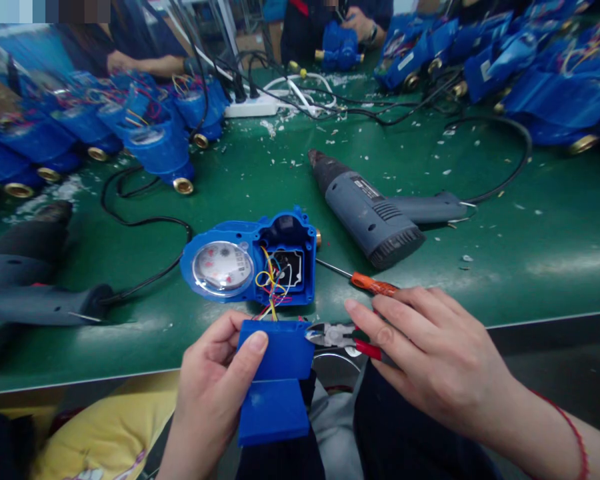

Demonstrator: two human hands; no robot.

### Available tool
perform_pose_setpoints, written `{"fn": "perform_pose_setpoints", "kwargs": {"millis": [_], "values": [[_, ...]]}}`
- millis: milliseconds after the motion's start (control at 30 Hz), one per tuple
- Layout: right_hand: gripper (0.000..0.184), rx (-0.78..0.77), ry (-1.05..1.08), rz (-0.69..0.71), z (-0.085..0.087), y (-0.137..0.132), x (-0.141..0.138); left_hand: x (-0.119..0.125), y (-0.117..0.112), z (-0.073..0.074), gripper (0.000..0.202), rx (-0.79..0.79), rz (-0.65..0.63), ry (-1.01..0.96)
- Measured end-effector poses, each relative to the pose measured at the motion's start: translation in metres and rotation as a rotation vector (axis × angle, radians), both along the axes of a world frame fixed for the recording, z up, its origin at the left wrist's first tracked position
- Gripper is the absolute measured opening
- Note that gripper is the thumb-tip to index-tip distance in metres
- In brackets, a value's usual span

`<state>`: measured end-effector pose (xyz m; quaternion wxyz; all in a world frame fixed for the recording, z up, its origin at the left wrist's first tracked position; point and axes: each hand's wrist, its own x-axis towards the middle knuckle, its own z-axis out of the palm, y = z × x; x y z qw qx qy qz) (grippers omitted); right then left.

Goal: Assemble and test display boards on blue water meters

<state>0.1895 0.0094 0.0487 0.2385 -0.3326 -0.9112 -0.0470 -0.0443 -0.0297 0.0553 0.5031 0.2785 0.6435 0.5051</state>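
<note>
My left hand (220, 380) grips a blue plastic box (276, 350) with a stepped lower part, thumb on its front face. Thin coloured wires (273, 293) run from behind the box into the open compartment of a blue water meter (285, 230) on the table, which has a round clear dial on its left. In my right hand (430, 360) are cutting pliers (337, 335) with red handles, their jaws at the upper right edge of the box. Whether the jaws touch it I cannot tell. An orange-handled screwdriver (373, 285) lies beyond my right fingers, its shaft pointing at the meter.
A grey heat gun (365, 210) lies behind the screwdriver, another heat gun (35, 280) at the left. Several blue meters (155, 143) stand at back left, more meters (555, 93) at back right. Cords lead to a white power strip (253, 107). Across the table, people's hands (360, 25) are at work.
</note>
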Motion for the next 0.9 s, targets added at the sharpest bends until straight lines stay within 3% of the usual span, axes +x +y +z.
{"fn": "perform_pose_setpoints", "kwargs": {"millis": [167, 400, 533, 633, 800, 900], "values": [[0.03, -0.046, 0.012, -0.008, -0.002, -0.003, -0.001, -0.01, 0.004, -0.009, 0.037, 0.034, -0.089, -0.073], [0.034, -0.266, 0.189, -0.058, 0.001, -0.003, 0.0, 0.008, 0.002, 0.007, 0.045, -0.029, 0.072, -0.072], [0.039, -0.356, 0.22, -0.108, 0.002, -0.006, 0.007, 0.008, 0.001, 0.009, 0.049, -0.044, 0.099, -0.055], [0.045, -0.398, 0.219, -0.113, 0.002, -0.009, 0.008, 0.002, 0.001, 0.003, 0.047, -0.006, 0.068, -0.054], [0.044, -0.404, 0.243, -0.101, 0.003, -0.01, 0.005, -0.014, -0.002, -0.015, 0.037, 0.186, -0.092, 0.013], [0.042, -0.395, 0.245, -0.126, 0.005, -0.013, 0.01, -0.022, -0.006, -0.028, 0.027, 0.333, -0.075, 0.123]]}}
